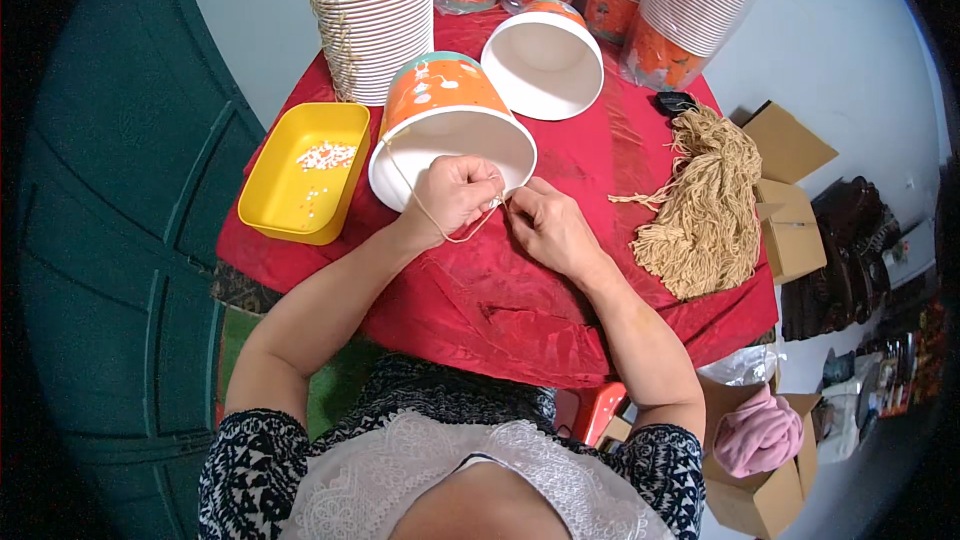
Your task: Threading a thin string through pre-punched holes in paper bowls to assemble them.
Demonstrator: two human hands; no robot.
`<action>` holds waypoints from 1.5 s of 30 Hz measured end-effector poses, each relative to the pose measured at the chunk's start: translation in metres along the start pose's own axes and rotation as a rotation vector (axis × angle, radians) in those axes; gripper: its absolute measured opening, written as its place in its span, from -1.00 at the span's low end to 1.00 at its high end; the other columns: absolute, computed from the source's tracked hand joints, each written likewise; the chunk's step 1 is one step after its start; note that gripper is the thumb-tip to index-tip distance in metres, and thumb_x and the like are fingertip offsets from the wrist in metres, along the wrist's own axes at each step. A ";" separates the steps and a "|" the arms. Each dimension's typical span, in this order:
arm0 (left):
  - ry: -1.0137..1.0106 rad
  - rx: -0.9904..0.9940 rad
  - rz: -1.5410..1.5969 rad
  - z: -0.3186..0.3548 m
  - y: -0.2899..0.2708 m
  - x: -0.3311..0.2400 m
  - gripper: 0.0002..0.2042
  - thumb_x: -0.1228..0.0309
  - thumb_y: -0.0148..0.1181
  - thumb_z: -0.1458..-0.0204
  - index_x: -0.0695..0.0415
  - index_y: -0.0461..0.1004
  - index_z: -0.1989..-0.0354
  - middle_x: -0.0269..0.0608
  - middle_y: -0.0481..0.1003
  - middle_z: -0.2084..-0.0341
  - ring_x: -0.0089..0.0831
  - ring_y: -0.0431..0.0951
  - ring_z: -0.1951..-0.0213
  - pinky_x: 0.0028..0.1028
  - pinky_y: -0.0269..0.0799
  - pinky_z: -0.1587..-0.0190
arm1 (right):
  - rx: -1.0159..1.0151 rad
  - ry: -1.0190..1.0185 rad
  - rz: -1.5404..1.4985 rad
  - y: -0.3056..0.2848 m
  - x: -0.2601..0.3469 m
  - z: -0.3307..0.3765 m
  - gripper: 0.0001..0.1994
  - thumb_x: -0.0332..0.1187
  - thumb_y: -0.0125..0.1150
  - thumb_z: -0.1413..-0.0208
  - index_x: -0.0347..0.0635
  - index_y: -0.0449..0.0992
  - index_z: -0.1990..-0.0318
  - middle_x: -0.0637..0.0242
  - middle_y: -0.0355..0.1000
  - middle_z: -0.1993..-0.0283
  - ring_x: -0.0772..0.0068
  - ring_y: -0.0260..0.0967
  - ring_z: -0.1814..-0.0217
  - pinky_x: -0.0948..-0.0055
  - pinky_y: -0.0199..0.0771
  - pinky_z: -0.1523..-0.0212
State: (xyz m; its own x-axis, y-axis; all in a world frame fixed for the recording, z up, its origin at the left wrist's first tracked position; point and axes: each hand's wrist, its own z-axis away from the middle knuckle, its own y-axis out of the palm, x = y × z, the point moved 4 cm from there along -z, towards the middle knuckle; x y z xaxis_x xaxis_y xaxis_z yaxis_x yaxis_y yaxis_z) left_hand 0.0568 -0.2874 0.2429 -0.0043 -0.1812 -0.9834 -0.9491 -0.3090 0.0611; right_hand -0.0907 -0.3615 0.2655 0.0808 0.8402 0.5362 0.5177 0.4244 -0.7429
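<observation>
An orange paper bucket [452, 86] with a white rim and a green base lies on its side, its mouth toward me. A thin tan cord [408, 183] runs from the left of its rim and loops down to my hands. My left hand [460, 192] is closed at the front of the mouth, fingertips pinching the cord near the rim. Beside it, my right hand [548, 223] pinches the cord too, its fingers nearly touching the left. A tiny white piece shows between the fingertips, too small to name. The fingers partly hide the rim there.
A yellow tray [262, 196] with small white pieces sits at left. Behind it rises a tall bucket stack [372, 25] with cords along its side. Another bucket [545, 65] lies beyond, before wrapped stacks [690, 15]. A tan cord bundle [705, 210] covers the red tablecloth's [480, 315] right side.
</observation>
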 end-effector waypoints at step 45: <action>-0.183 -0.050 0.125 -0.005 0.010 0.000 -0.83 0.43 0.11 -0.19 0.23 0.44 0.43 -0.26 0.49 0.58 -0.66 0.40 0.67 -0.65 0.23 0.72 | -0.077 -0.193 0.210 -0.005 0.005 -0.001 -0.88 -0.57 0.22 0.02 -0.33 0.59 0.28 0.06 0.41 0.08 0.04 0.43 0.05 0.23 0.56 0.15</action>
State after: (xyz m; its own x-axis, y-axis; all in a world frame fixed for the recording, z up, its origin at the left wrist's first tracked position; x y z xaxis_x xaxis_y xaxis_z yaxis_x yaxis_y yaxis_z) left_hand 0.0488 -0.2951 0.2440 -0.1818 -0.0502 -0.9821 -0.9210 -0.3411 0.1879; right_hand -0.0919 -0.3597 0.2722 0.0330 0.9588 0.2820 0.5704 0.2137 -0.7931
